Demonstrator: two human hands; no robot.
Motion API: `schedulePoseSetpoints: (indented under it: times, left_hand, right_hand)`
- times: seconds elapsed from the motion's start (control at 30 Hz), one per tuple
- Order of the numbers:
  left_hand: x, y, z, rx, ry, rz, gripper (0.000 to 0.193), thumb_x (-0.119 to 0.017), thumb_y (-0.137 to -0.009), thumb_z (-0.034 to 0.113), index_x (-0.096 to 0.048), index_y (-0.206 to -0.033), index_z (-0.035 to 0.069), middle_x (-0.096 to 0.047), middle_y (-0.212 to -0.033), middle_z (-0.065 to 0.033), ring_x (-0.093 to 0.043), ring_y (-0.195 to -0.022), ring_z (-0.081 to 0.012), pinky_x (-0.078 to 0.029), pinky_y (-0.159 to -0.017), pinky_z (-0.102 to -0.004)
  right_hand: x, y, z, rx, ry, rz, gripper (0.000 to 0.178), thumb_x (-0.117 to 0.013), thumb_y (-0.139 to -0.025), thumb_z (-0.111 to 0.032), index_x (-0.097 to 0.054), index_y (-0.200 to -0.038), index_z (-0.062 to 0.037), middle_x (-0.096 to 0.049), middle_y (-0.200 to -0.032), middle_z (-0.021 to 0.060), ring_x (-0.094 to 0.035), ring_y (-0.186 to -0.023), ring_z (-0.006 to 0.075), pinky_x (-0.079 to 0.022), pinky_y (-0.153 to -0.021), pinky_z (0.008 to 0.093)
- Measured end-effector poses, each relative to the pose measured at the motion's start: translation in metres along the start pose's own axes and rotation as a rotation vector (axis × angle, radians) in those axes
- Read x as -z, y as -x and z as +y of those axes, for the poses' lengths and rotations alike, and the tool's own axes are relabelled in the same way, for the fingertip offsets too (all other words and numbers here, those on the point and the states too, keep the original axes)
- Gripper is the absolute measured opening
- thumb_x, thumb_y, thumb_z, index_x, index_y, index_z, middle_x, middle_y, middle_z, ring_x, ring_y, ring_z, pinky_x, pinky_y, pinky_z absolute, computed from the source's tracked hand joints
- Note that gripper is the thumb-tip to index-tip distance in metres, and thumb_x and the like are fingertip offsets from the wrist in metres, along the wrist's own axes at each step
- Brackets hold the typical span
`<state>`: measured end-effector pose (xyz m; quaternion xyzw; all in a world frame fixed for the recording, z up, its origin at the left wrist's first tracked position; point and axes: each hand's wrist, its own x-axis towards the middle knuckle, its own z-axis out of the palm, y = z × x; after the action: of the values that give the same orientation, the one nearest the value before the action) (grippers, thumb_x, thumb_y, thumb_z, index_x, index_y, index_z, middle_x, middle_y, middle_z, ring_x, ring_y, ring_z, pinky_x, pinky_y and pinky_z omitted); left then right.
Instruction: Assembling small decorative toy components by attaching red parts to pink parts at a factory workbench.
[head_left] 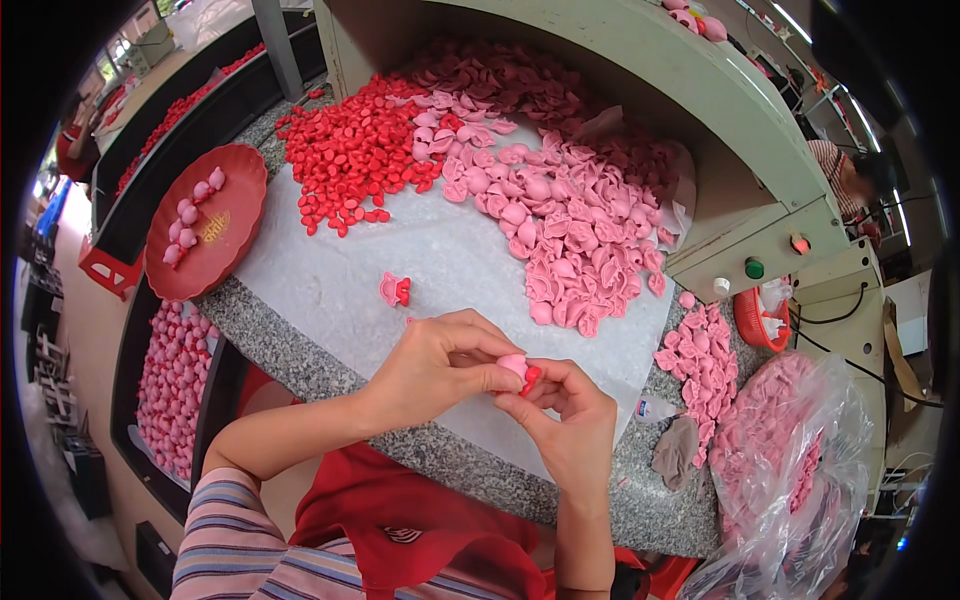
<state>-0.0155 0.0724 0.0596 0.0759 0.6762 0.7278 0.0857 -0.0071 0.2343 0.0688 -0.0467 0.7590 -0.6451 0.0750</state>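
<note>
Over the near part of a white sheet (330, 270), my two hands meet. My left hand (440, 358) pinches a small rounded pink piece (513, 363) between thumb and fingers. The fingertips of my right hand (565, 415) are closed on a small red piece (531, 378) against its right side; how the two fit together is partly hidden by my fingers. Beyond my left hand lies a pink piece with a red part (396, 289) on the sheet. Farther off are a heap of glossy red pieces (350, 150) and a larger heap of pink shell-like pieces (580, 220).
A red scalloped dish (225, 255) holding several pink pieces stands at the left, above a black bin of pink pieces (175, 380). A pale green machine housing (690, 80) arches over the heaps. At the right are a grey cloth (676, 452) and a clear plastic bag (790, 450).
</note>
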Motion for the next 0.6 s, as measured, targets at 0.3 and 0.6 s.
schedulePoseSetpoints:
  times: [0.3, 0.6]
  left_hand:
    - [-0.002, 0.002, -0.005, 0.135, 0.191, -0.018, 0.013, -0.063, -0.077, -0.001, -0.056, -0.088, -0.003, -0.061, -0.083, -0.0072, -0.059, -0.08, -0.0107, -0.048, -0.071, -0.0234]
    - [-0.001, -0.002, -0.009, 0.272, 0.416, 0.031, 0.012, -0.062, -0.078, 0.001, -0.057, -0.088, -0.001, -0.061, -0.081, -0.0057, -0.06, -0.075, -0.012, -0.049, -0.068, -0.0249]
  right_hand:
    - [-0.002, -0.002, 0.01, 0.271, 0.175, 0.061, 0.026, -0.074, -0.064, 0.0, -0.057, -0.083, 0.0007, -0.056, -0.074, 0.0026, -0.05, -0.06, 0.0068, -0.043, -0.055, 0.0203]
    - [-0.001, -0.005, 0.001, 0.142, 0.36, 0.05, 0.03, -0.078, -0.06, -0.01, -0.056, -0.078, -0.0017, -0.054, -0.07, 0.0023, -0.05, -0.058, 0.0102, -0.044, -0.056, 0.0237]
